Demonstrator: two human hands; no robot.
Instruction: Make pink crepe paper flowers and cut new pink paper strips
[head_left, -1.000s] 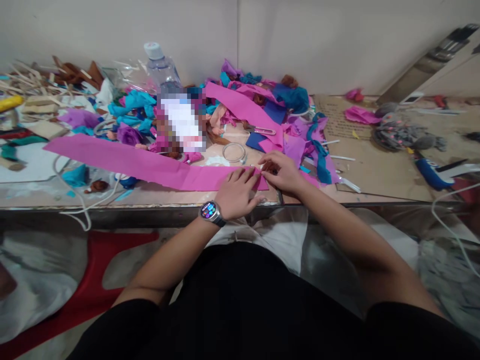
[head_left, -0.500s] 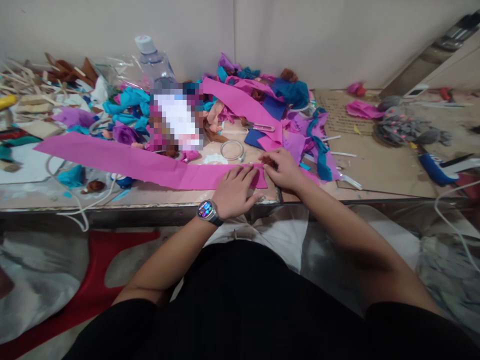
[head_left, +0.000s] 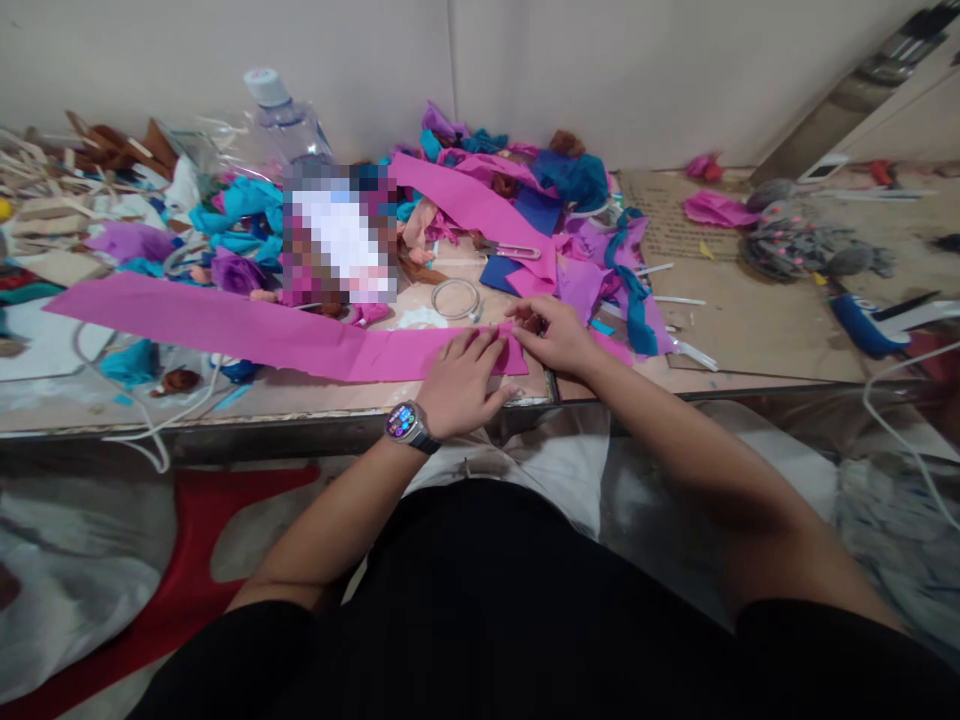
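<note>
A long pink crepe paper strip (head_left: 300, 335) runs along the front of the table, from the far left to between my hands. My left hand (head_left: 465, 375), with a smartwatch (head_left: 405, 422) on the wrist, lies flat on the strip near its right end, fingers stretched out. At that end my right hand (head_left: 551, 335) has its fingers curled and the thumb pressed to the paper's edge. A ring of thin cable (head_left: 456, 299) lies just behind my hands. Beyond it, thread snips (head_left: 510, 249) rest on another pink paper piece (head_left: 465, 200).
Crumpled teal paper (head_left: 251, 205) and purple scraps cover the back. A clear bottle (head_left: 292, 130) stands behind a pixelated patch. Wooden sticks (head_left: 45, 165) are piled left. Cardboard (head_left: 675, 320), a grey bundle (head_left: 795, 245) and a blue-handled tool (head_left: 862, 322) lie right.
The whole view has shifted slightly, so things on the table appear a little further left. Both hands stay at the right end of the pink strip, almost unmoved.
</note>
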